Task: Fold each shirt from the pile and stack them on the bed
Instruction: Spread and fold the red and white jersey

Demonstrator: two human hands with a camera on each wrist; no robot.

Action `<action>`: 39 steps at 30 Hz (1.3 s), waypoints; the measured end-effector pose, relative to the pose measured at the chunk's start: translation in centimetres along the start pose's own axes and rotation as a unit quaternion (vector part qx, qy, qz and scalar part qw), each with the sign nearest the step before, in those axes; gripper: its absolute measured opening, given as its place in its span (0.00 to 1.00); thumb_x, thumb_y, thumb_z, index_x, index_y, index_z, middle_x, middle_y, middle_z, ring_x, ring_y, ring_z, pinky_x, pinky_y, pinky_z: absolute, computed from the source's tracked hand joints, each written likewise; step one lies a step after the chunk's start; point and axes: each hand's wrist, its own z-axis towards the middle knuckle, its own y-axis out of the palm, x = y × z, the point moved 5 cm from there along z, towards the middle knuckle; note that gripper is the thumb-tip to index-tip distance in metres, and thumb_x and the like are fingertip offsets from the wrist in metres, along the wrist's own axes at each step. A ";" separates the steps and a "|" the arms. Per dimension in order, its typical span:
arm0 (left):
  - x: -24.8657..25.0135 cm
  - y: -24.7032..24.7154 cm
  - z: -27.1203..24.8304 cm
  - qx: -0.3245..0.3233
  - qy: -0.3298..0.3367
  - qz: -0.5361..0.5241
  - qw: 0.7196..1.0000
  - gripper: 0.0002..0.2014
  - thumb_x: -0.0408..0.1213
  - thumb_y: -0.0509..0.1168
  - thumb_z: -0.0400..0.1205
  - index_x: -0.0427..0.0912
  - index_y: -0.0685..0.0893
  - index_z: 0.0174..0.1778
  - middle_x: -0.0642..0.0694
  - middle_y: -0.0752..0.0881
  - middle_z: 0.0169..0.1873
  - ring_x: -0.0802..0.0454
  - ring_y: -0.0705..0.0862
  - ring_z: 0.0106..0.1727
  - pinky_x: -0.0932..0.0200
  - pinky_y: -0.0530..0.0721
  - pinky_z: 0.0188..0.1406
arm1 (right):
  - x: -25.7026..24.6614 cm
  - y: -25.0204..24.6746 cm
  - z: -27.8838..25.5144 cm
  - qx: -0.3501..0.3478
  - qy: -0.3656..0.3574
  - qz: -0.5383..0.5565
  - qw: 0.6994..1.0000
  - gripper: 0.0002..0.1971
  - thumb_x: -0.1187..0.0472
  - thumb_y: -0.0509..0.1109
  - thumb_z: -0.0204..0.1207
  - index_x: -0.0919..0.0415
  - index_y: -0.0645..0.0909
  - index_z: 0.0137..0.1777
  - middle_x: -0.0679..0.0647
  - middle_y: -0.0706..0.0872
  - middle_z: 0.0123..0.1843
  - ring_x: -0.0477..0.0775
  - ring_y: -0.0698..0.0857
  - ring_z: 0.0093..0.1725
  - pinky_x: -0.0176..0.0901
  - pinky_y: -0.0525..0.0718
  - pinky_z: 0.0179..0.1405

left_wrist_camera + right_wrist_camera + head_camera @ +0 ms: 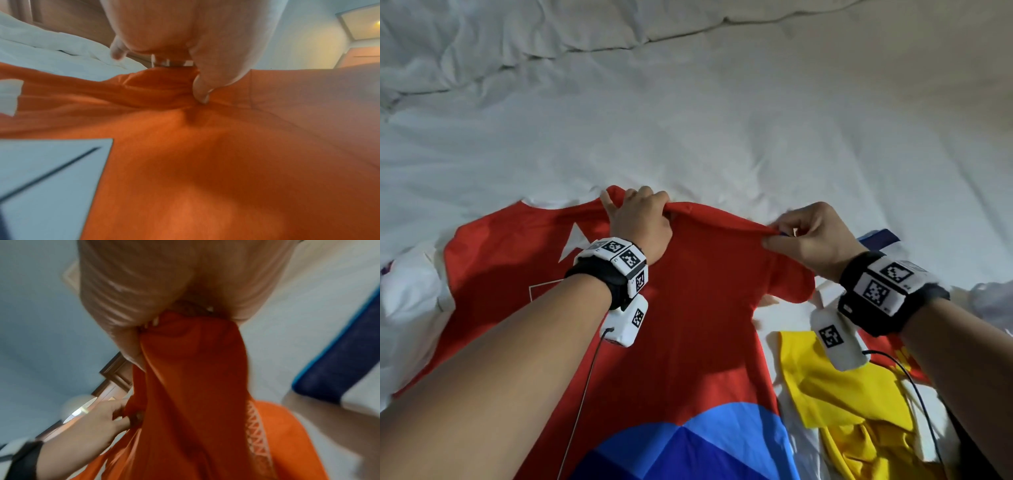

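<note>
- Red shirt (688, 325): soft matt cloth, smooth knit.
- Bed sheet (722, 120) beyond the red shirt: white matt cloth, creased.
- Yellow shirt (842, 394) beside the red shirt: matt cloth, crumpled.

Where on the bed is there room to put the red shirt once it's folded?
The widest bare patch is the white sheet beyond the red shirt, up to the rumpled duvet. It is crowded by the right hand, where the yellow shirt lies, and left of the red shirt, where white clothes lie.
</note>
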 end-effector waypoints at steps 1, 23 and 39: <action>0.2 0.1 -0.2 0.015 -0.007 0.015 1.000 0.13 0.34 0.64 0.83 0.47 0.83 0.63 0.44 0.80 0.64 0.39 0.73 0.74 0.18 0.48 0.80 | 0.6 -0.2 -0.2 0.012 0.040 0.022 0.999 0.25 0.57 0.82 0.72 0.58 0.68 0.25 0.50 0.78 0.27 0.48 0.76 0.30 0.46 0.74 0.37; 2.4 11.0 -13.0 -0.023 0.001 0.000 1.000 0.35 0.63 0.30 0.89 0.53 0.47 0.92 0.41 0.42 0.91 0.40 0.42 0.91 0.29 0.43 0.86 | 6.7 1.4 -3.5 0.266 0.257 0.090 0.925 0.22 0.40 0.66 0.83 0.61 0.77 0.43 0.53 0.81 0.40 0.59 0.82 0.45 0.57 0.79 0.51; 2.4 11.7 -13.1 -0.015 0.002 0.014 1.000 0.36 0.64 0.32 0.88 0.52 0.47 0.92 0.39 0.43 0.91 0.39 0.43 0.91 0.27 0.44 0.86 | 8.3 2.0 -9.2 0.236 0.304 0.030 0.922 0.28 0.32 0.77 0.70 0.60 0.85 0.30 0.56 0.88 0.28 0.64 0.90 0.36 0.62 0.90 0.47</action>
